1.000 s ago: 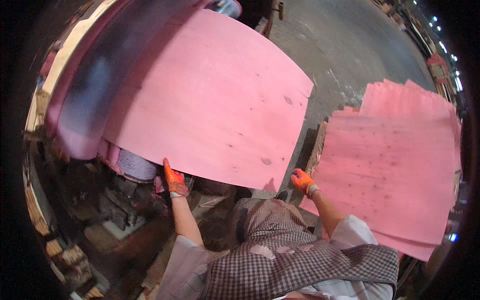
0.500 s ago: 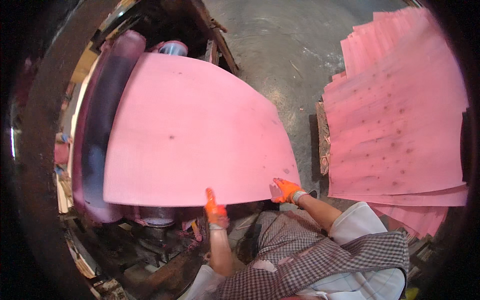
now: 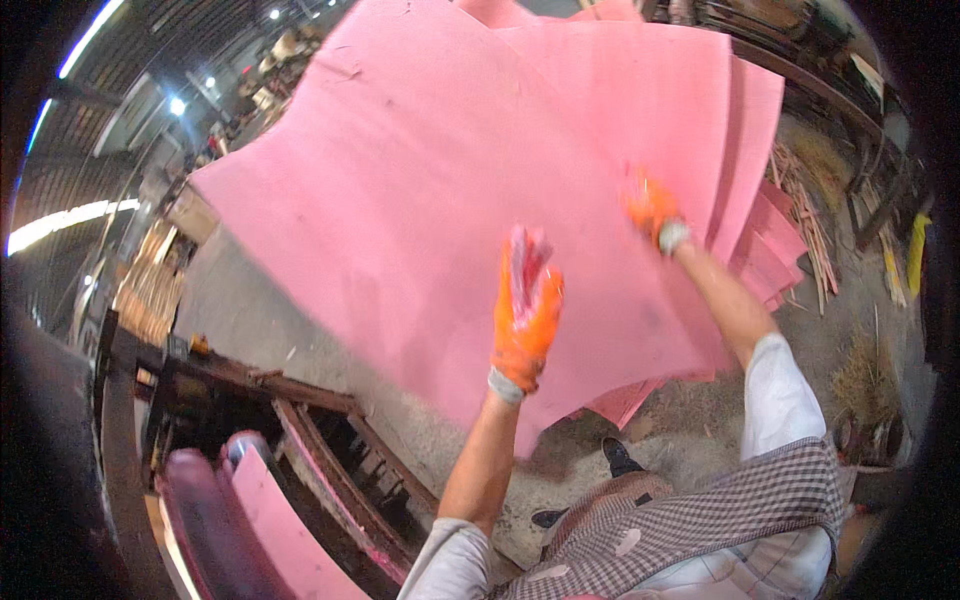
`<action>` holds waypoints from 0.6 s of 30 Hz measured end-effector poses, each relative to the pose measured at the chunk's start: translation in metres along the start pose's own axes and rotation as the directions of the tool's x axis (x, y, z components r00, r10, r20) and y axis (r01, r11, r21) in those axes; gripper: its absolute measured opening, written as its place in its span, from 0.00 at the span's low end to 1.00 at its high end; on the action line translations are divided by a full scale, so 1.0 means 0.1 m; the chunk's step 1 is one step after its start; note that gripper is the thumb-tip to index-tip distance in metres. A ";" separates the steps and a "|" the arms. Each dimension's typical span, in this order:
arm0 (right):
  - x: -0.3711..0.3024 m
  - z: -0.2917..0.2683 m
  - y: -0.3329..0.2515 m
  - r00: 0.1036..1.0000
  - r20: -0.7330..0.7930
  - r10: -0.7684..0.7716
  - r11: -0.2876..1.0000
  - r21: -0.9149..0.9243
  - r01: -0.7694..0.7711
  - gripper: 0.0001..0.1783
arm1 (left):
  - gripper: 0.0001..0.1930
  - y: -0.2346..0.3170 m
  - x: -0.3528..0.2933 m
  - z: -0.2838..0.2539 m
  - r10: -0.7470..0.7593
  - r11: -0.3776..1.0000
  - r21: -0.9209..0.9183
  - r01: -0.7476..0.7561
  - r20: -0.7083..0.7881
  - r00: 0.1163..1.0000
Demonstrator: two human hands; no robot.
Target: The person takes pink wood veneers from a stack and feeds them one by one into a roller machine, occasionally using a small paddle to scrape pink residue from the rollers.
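Observation:
A large pink wood veneer sheet spreads at a slant in front of me, its near corner hanging over the floor. Over its lower middle is my left hand in an orange glove, open, with fingers stretched up and pink smears on the glove. My right hand, also in an orange glove, is blurred near the sheet's right side; its fingers look extended and apart. Whether it touches the sheet, I cannot tell. Partly covered by that sheet, a stack of pink sheets fans out on the right.
At lower left a dark roller sits in a machine frame, with another pink sheet beside it. A rusty metal rail borders the machine. Thin wood strips lie on the floor at right. Stacked wood stands at far left.
I have turned from the rollers toward the stack. The large sheet has come off the rollers and over the stack. My left hand has left the sheet's near edge; both hands are now further forward.

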State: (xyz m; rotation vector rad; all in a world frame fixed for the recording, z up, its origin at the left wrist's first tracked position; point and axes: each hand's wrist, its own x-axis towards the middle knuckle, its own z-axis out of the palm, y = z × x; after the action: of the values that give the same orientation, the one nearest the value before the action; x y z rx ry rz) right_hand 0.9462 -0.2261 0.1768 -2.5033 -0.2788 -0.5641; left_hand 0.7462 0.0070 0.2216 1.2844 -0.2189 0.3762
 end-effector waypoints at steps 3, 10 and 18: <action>0.90 -0.66 0.00 0.804 -0.428 -0.412 0.778 -0.625 0.065 0.32 | 0.38 -0.21 -0.40 -0.10 -0.007 0.920 0.389 -0.042 0.123 0.992; 0.16 0.82 1.39 0.879 0.083 -0.470 0.471 -0.818 0.330 0.30 | 0.33 -0.32 -2.40 -1.53 -0.152 0.821 0.395 0.412 -0.545 0.824; -0.64 2.10 0.63 0.775 0.620 0.121 0.989 -0.139 -0.043 0.25 | 0.35 0.70 -5.20 -2.01 0.429 0.884 0.410 0.224 -0.902 -0.041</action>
State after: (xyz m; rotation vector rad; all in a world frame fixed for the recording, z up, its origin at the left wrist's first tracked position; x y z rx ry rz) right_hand 0.9790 -0.1658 -0.0417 -2.7321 -0.3859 0.3342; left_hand 0.2312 0.1380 0.0389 1.0788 1.2088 1.5549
